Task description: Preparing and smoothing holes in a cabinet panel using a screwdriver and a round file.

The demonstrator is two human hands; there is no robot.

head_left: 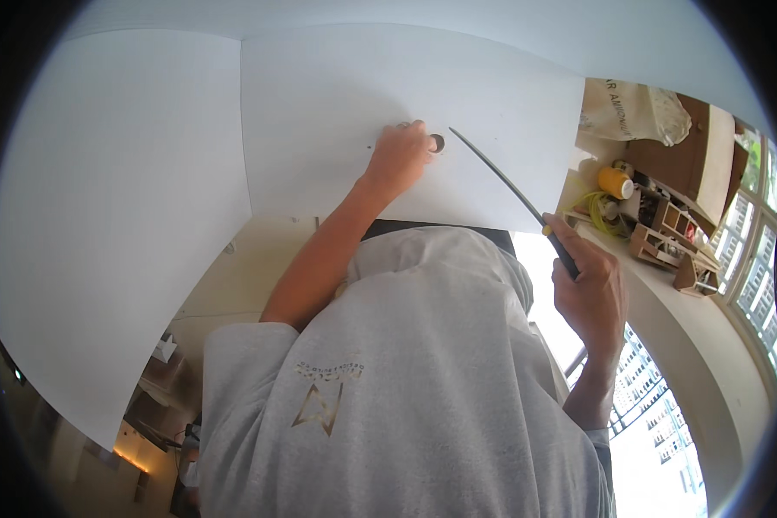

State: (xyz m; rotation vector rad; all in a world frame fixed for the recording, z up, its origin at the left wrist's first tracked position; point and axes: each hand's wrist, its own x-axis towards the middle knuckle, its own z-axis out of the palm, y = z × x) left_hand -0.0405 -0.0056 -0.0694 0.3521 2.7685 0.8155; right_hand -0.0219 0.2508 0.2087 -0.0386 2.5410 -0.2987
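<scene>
Right hand (592,289) grips a thin tool (515,192) pointing diagonally up-left; whether the left hand (397,162) holds anything is unclear.

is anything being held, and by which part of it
The right hand holds a long thin tool by its dark handle. Whether the left hand, beside the hole, holds anything cannot be told.
</scene>
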